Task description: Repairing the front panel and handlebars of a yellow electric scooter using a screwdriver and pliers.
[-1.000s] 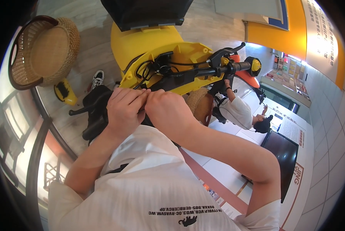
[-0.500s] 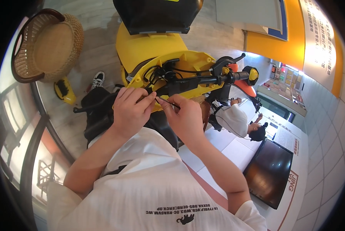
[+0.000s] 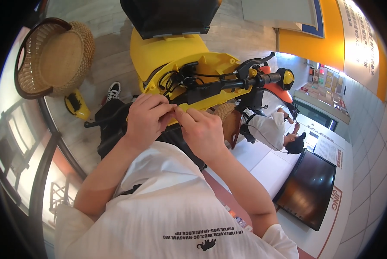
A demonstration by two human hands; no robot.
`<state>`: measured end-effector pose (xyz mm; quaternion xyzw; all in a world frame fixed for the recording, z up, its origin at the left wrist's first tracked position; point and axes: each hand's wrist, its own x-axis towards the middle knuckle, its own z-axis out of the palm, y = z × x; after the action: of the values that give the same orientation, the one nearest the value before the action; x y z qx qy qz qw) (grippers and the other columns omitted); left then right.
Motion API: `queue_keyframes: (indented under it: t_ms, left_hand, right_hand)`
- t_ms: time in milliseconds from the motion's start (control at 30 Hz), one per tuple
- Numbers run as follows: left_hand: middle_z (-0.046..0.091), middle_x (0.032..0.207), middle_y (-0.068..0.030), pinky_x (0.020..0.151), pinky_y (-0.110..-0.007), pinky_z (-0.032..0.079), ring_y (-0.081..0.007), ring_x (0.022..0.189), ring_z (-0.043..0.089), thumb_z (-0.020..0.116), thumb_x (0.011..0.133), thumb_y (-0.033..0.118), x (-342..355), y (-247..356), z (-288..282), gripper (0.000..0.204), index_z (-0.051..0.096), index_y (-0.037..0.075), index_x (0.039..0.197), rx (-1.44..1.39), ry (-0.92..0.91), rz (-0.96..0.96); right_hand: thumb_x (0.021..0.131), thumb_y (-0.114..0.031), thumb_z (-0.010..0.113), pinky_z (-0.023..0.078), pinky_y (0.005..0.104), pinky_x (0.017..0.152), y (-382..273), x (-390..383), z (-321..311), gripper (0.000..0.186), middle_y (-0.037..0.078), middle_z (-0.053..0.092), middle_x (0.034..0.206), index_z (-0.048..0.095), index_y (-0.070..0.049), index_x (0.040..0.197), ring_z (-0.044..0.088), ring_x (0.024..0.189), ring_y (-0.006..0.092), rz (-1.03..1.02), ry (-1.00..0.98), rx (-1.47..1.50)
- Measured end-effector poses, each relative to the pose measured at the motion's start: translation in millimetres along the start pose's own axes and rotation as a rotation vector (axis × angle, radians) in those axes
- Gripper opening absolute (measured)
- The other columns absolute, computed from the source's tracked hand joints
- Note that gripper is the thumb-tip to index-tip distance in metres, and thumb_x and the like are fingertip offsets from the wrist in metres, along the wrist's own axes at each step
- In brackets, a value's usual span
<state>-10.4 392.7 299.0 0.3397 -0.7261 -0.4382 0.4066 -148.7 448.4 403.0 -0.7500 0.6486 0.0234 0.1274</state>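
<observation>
My left hand [image 3: 146, 117] and my right hand [image 3: 202, 131] meet fingertip to fingertip over the near edge of a scooter's yellow body panel [image 3: 210, 100]. Both are closed in a pinch on a thin black cable, which the fingers now almost wholly hide; the half-second-old picture shows it between them. Just beyond my fingers, a bundle of black cables [image 3: 172, 82] lies in the yellow shell. The black handlebar [image 3: 221, 86] runs across it, ending at the right in a grip [image 3: 269, 78] with a brake lever [image 3: 264, 59].
Behind the scooter's yellow seat area [image 3: 169, 45] stands a black box [image 3: 172, 17]. A wicker chair [image 3: 61, 58] and a loose yellow part [image 3: 76, 105] are at the left. To the right, a person in white [image 3: 267, 129] works near an orange part; a dark screen [image 3: 308, 190] is beyond.
My hands have drawn slightly closer together, and the cable between them has gone from sight. The view has shifted a little; the person at the right has lowered a hand.
</observation>
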Motion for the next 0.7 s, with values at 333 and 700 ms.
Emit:
queue_keyframes:
  t_ms: [333,700]
  left_hand:
    - [0.063,0.076,0.0012,0.067,-0.034,0.049,-0.0207,0.075,0.060,0.083,0.059,0.010,17,1,-10,0.018,0.075,0.012,0.075,0.099,-0.102,-0.038]
    - [0.059,0.079,0.0014,0.071,-0.035,0.039,-0.0203,0.075,0.051,0.084,0.054,0.008,17,-7,-9,0.020,0.074,0.012,0.071,0.089,-0.068,0.016]
  right_hand:
    - [0.079,-0.009,0.072,0.045,0.0314,0.053,7,2,-2,0.029,0.005,0.051,0.066,0.072,-0.005,0.108,0.055,0.057,0.0208,-0.016,0.098,0.121]
    - [0.089,-0.016,0.072,0.044,0.0287,0.057,-29,10,28,0.020,0.009,0.061,0.066,0.072,0.003,0.090,0.049,0.062,0.0061,0.894,0.117,1.117]
